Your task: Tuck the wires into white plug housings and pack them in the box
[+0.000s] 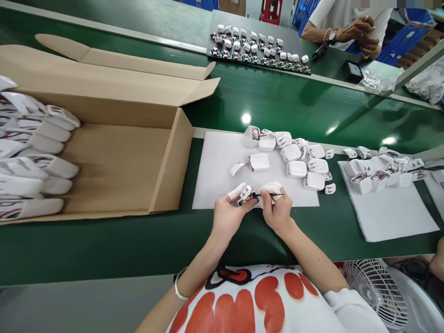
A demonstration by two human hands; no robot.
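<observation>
My left hand (227, 213) is closed round a small white charger part (244, 194) with wires, held over the near edge of a white foam sheet (215, 175). My right hand (276, 209) pinches the other white half of the charger casing (272, 187) and touches the wires between the two hands. Fingertips on both hands wear white finger cots. Behind the hands, a pile of white charger casings (294, 159) with red and black wires lies on the sheet.
An open cardboard box (138, 152) on the left holds rows of white chargers (31, 152). A second foam sheet (388, 208) with more casings lies to the right. Across the green belt (277, 106) stands a tray of circuit boards (258, 48); another person's hands (360, 34) work there. A fan (374, 286) sits low right.
</observation>
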